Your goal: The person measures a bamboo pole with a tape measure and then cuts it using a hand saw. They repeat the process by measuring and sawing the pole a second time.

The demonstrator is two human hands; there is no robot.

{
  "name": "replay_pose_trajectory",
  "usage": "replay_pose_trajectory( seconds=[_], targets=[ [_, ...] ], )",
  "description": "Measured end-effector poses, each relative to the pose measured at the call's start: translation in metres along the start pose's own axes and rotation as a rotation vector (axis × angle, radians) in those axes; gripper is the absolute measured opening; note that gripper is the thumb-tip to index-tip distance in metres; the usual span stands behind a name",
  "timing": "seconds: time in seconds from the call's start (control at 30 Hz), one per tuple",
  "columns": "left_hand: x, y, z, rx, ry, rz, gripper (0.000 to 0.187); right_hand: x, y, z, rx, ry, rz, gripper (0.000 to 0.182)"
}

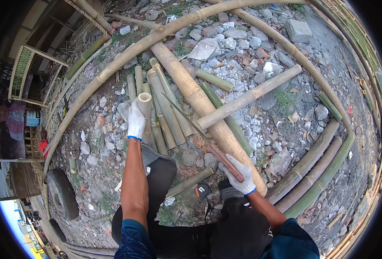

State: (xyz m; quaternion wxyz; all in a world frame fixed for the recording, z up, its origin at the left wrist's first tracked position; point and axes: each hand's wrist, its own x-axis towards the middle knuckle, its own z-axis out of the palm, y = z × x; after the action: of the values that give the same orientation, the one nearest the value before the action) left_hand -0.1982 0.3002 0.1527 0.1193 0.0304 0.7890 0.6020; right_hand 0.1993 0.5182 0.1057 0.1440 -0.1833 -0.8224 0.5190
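My left hand (136,121), in a white glove, is closed around a short bamboo piece (144,105) whose cut end faces up. In a white glove too, my right hand (239,175) grips the reddish wooden handle of a long blade (191,123). The blade points up and left, its tip near several cut bamboo pieces (163,105) beside my left hand. A thick bamboo pole (195,97) lies on the ground beyond the blade, with a thinner bamboo length (255,96) resting across it.
Rubble and stones (225,41) cover the ground. Long bamboo poles (113,64) arch across the far side. Several bamboo lengths (307,172) lie at the right. A tire (62,194) and a bamboo frame (23,75) are at the left. An orange-black object (203,191) lies near my feet.
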Motion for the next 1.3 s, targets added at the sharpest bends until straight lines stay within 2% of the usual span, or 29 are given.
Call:
replay_pose_trajectory(
  seconds=[0.03, 0.07, 0.13, 0.17, 0.23, 0.3, 0.33, 0.43, 0.53, 0.57, 0.63, 0.7, 0.77, 0.87, 1.0, 1.1, 1.2, 1.27, 1.3],
  targets=[
    [0.026, -0.014, -0.037, -0.081, -0.202, -0.068, 0.039, -0.033, 0.013, -0.014, -0.105, -0.023, 0.021, 0.052],
    [0.04, -0.031, -0.046, 0.238, -0.064, 0.186, 0.039, -0.065, 0.02, -0.025, -0.203, -0.044, 0.046, 0.054],
    [0.046, -0.04, -0.059, 0.689, 0.182, 0.599, 0.038, -0.101, 0.029, -0.031, -0.001, 0.05, 0.169, 0.053],
    [0.046, -0.037, -0.055, 0.809, 0.293, 0.761, 0.04, -0.115, 0.042, -0.028, 0.111, 0.098, 0.254, 0.053],
    [0.039, -0.014, -0.043, 0.541, 0.377, 0.622, 0.047, -0.1, -0.003, -0.067, -0.237, 0.019, 0.05, 0.052],
    [0.018, 0.058, -0.039, -0.215, 0.284, 0.022, 0.057, -0.082, -0.022, -0.08, -0.158, 0.086, 0.096, 0.05],
    [0.014, 0.081, -0.048, -0.366, 0.217, -0.022, 0.07, -0.072, -0.035, -0.084, -0.091, 0.151, 0.153, 0.049],
    [0.017, 0.122, -0.062, -0.659, 0.447, 0.032, 0.078, -0.064, -0.029, -0.091, 0.014, 0.322, 0.304, 0.046],
    [0.007, 0.13, -0.07, -0.582, 0.424, -0.006, 0.078, -0.052, -0.027, -0.101, -0.02, 0.504, 0.296, 0.04],
    [0.009, 0.123, -0.07, -0.525, 0.431, 0.009, 0.079, -0.048, -0.025, -0.105, -0.128, 0.551, 0.22, 0.041],
    [0.028, 0.085, -0.068, -0.414, 0.442, 0.028, 0.079, -0.048, -0.016, -0.109, -0.088, 0.655, 0.257, 0.041],
    [0.043, 0.068, -0.051, -0.287, 0.463, 0.037, 0.089, -0.05, -0.019, -0.116, -0.098, 0.691, 0.238, 0.044],
    [0.05, 0.067, -0.045, 0.268, 0.459, -0.021, 0.091, -0.051, -0.015, -0.118, -0.108, 0.731, 0.26, 0.043],
    [0.043, 0.067, -0.04, 0.714, 0.42, 0.124, 0.081, -0.062, -0.004, -0.121, -0.196, 0.76, 0.219, 0.041],
    [0.004, 0.089, -0.055, 0.944, 0.132, 0.292, 0.072, -0.084, 0.007, -0.121, -0.148, 0.746, 0.231, 0.041],
    [-0.046, 0.116, -0.078, 1.087, -0.221, 0.276, 0.07, -0.098, 0.019, -0.121, -0.282, 0.708, 0.155, 0.044],
    [-0.091, 0.116, -0.108, 1.127, -0.408, 0.127, 0.069, -0.108, 0.03, -0.12, -0.404, 0.622, 0.148, 0.047],
    [-0.141, 0.132, -0.111, 1.128, -0.418, 0.019, 0.069, -0.12, 0.041, -0.119, -0.447, 0.623, 0.03, 0.049],
    [-0.15, 0.112, -0.128, 1.083, -0.413, -0.005, 0.07, -0.127, 0.046, -0.12, -0.47, 0.618, -0.026, 0.05]
  ],
)
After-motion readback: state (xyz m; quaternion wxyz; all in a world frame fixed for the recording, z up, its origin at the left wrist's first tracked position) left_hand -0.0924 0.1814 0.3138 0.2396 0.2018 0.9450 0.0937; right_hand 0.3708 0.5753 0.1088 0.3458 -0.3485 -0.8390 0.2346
